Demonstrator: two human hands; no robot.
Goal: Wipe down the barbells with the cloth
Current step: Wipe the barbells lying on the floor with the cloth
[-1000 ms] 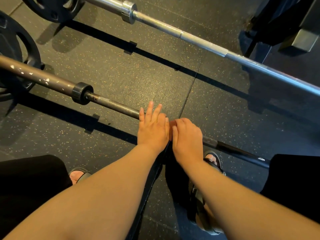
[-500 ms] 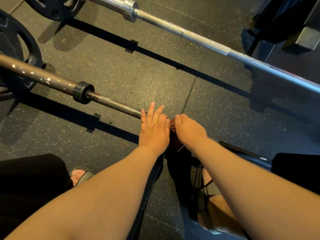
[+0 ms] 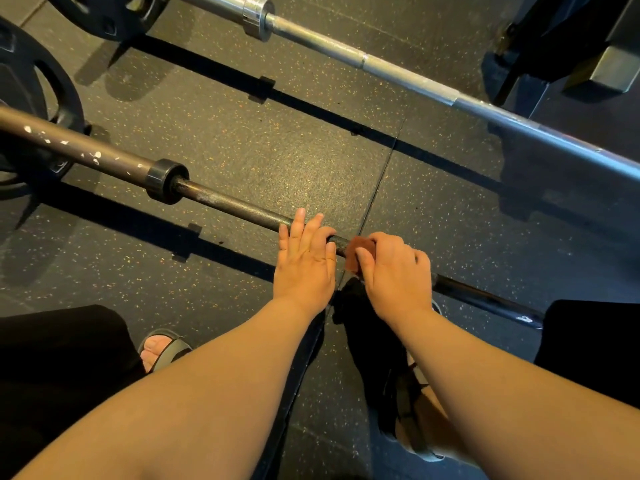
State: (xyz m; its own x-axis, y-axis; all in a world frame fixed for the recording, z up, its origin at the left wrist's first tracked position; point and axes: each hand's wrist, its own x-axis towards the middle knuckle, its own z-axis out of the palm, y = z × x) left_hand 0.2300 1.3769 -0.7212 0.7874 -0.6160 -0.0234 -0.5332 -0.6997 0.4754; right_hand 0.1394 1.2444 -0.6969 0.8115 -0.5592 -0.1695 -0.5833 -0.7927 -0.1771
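While both forearms reach forward and down from the lower edge of the view, the left hand (image 3: 304, 261) lies palm-down across the dark barbell (image 3: 239, 207), fingers extended and slightly spread over the knurled shaft, not curled round it. The right hand (image 3: 394, 271) sits just beside it on the same shaft, fingers bent and closed on the reddish-brown cloth (image 3: 358, 249), which is pressed against the bar; only a small part of the cloth shows past the knuckles. A short bare length of shaft separates the two hands.

From the left hand the dark barbell runs up and away to its collar (image 3: 166, 181) and a paint-flecked sleeve (image 3: 69, 147), beyond which stands a black weight plate (image 3: 45, 81). From the right hand the shaft continues down and outward.

Well beyond both hands, a silver barbell (image 3: 398, 72) lies roughly parallel on the speckled rubber floor (image 3: 259, 140). Nearer than the hands, sandalled feet (image 3: 162, 349) rest on the floor.

No containers appear in view.
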